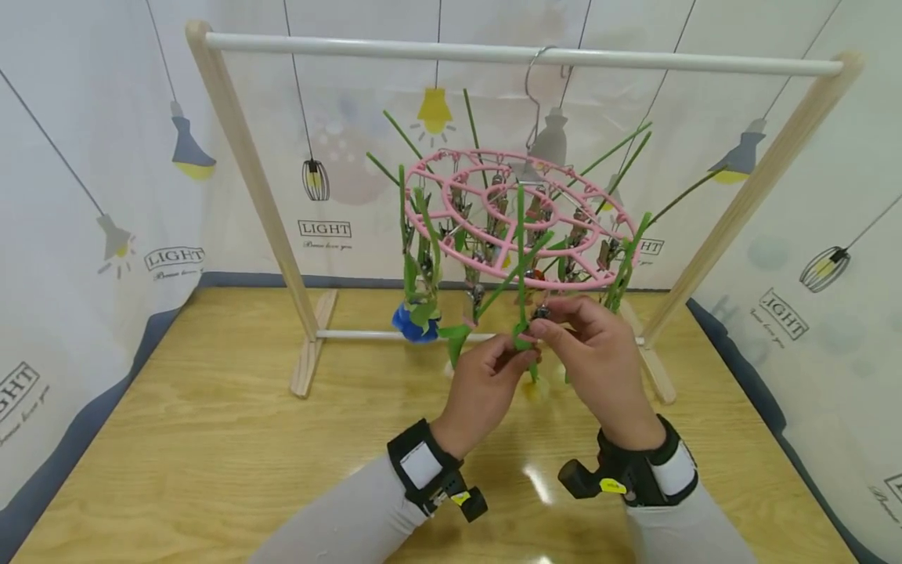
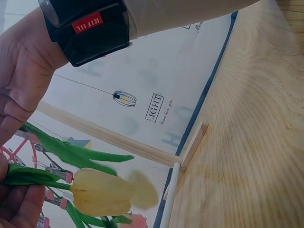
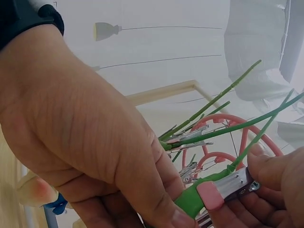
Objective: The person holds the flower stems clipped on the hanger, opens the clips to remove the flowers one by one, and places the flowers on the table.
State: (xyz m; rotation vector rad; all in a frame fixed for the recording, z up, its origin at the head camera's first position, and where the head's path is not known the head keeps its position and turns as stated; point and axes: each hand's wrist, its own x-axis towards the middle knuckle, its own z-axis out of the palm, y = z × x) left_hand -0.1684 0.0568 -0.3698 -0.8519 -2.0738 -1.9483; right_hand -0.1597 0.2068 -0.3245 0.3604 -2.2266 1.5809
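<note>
A yellow tulip (image 2: 100,192) hangs head down, its green stem pointing up past the ring of a pink round clip hanger (image 1: 564,284). My left hand (image 1: 485,384) pinches the tulip around its stem and leaf, just under a metal clip. Above it, my right hand (image 1: 599,356) holds that clip (image 3: 232,184), thumb on the metal body. The clip's pink tip (image 3: 210,194) lies against the green leaf. In the right wrist view the left hand's back covers much of the lower stem.
The hanger's hook (image 1: 532,94) hangs from the white bar (image 1: 366,45) of a wooden-legged rack. Other flowers hang upside down around the ring, including a blue one (image 1: 416,323). A wooden table (image 1: 232,454) lies below, with printed cloth behind.
</note>
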